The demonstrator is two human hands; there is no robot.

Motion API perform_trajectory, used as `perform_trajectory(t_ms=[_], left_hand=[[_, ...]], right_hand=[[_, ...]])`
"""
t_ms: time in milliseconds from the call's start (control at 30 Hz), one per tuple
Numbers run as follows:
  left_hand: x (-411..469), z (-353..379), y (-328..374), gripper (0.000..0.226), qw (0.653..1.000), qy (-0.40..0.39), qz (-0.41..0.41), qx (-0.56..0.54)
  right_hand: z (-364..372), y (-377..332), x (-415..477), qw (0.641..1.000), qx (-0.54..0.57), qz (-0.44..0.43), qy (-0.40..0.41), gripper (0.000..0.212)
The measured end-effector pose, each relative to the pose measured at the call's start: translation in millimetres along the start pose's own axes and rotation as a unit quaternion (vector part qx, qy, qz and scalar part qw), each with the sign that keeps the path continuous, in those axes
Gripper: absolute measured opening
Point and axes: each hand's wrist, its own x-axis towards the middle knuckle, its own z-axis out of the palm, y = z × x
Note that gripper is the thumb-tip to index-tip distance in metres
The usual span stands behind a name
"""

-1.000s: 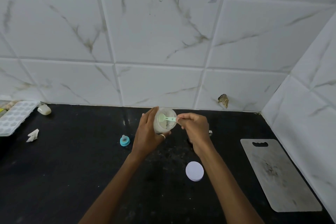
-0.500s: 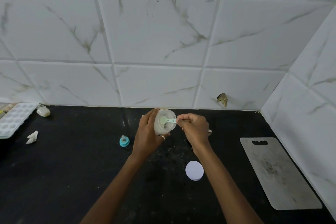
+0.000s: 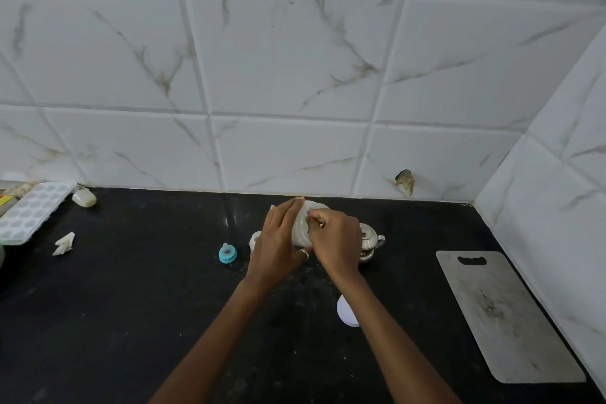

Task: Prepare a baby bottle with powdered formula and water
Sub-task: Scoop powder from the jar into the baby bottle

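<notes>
My left hand (image 3: 277, 241) grips a translucent white formula jar (image 3: 301, 229), held tilted above the black counter (image 3: 137, 305). My right hand (image 3: 336, 238) is at the jar's mouth with its fingertips pinched together; the green scoop it pinches is hidden behind the fingers. The jar's round white lid (image 3: 345, 312) lies on the counter beside my right forearm. A blue bottle nipple ring (image 3: 227, 253) stands left of my left hand. A small white object (image 3: 255, 239) shows just behind that hand, mostly hidden.
A small steel pot (image 3: 371, 242) sits right behind my right hand. A grey cutting board (image 3: 505, 315) lies at the right by the side wall. At far left are an ice tray (image 3: 31, 210), a pale lump (image 3: 84, 198) and a crumpled paper scrap (image 3: 64, 243).
My right hand moved in over the jar's mouth, so the green scoop no longer shows. The jar tilted further. The steel pot now shows behind my right hand.
</notes>
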Motion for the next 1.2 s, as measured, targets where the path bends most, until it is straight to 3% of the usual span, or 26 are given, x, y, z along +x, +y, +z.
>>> perform_trajectory(t_ms=[100, 300, 533, 700, 1000, 1200], left_hand=[[-0.9, 1.4, -0.9, 0.093, 1.000, -0.002, -0.001, -0.005], [-1.3, -0.1, -5.7, 0.093, 1.000, 0.001, -0.023, -0.019], [-0.5, -2.5, -8.7, 0.094, 0.999, 0.009, -0.038, -0.021], [-1.6, -2.4, -7.8, 0.095, 0.999, 0.005, -0.036, -0.021], [-5.2, -4.5, -8.7, 0.096, 0.999, 0.001, -0.029, -0.013], [-4.7, -3.8, -6.8, 0.095, 0.999, 0.004, -0.040, -0.007]], right_hand=[[1.2, -0.1, -1.5, 0.999, 0.018, -0.031, -0.004, 0.012], [-3.8, 7.7, -0.2, 0.993, 0.014, -0.066, -0.094, 0.014], [-12.9, 11.1, 4.2, 0.996, -0.013, -0.079, -0.033, 0.015], [-10.8, 10.3, 1.9, 0.993, -0.047, -0.077, -0.073, 0.016], [-13.4, 6.9, 1.2, 0.992, -0.029, -0.027, -0.118, 0.015], [-15.6, 7.8, 4.8, 0.987, 0.078, 0.078, -0.119, 0.010]])
